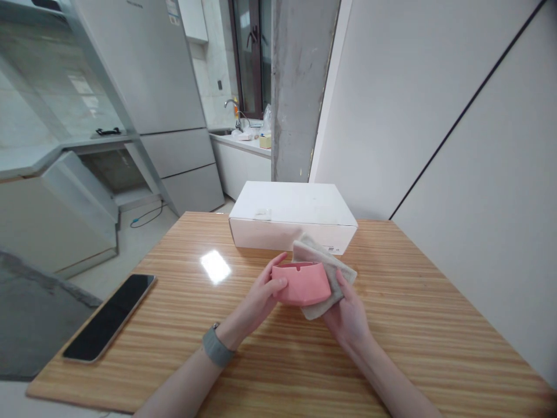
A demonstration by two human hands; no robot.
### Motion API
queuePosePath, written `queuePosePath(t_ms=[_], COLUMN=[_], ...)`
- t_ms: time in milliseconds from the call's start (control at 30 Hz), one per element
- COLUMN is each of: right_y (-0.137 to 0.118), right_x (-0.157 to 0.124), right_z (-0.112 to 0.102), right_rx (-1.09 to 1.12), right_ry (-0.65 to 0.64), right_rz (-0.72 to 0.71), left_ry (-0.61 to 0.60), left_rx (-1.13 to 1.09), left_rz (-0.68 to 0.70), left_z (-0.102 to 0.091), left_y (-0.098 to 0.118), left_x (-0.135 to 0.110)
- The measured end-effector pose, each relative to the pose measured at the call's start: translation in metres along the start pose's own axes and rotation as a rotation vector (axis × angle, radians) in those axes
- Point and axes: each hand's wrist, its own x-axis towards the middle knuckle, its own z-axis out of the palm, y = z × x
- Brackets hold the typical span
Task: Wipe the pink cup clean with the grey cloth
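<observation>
A pink faceted ashtray with a small notch in its rim is tilted above the table. My left hand grips its left end, thumb on the near side. A folded grey cloth lies against the ashtray's right side and behind it. My right hand holds that cloth, thumb on top and the other fingers underneath, mostly hidden. The cloth touches the ashtray. A grey band is around my left wrist.
Behind my hands a closed white box stands on the wooden table. A black phone lies near the left edge. A white wall rises at the right; a fridge and sink counter are beyond.
</observation>
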Motion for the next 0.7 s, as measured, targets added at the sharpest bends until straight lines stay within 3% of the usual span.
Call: queuePosePath(t_ms=[333, 533, 700], right_y=[0.007, 0.008, 0.005], right_x=[-0.001, -0.002, -0.003], right_z=[0.001, 0.001, 0.006], right_rx=[0.017, -0.021, -0.012], right_ry=[-0.002, -0.036, -0.045], right_rz=[-0.012, -0.006, 0.005], left_ry=[0.172, 0.302, 0.275], left_rx=[0.061, 0.245, 0.357], left_rz=[0.082, 0.161, 0.206], left_z=[0.006, 0.002, 0.005], left_y=[-0.003, -0.009, -0.010], left_x=[0.002, 0.005, 0.002])
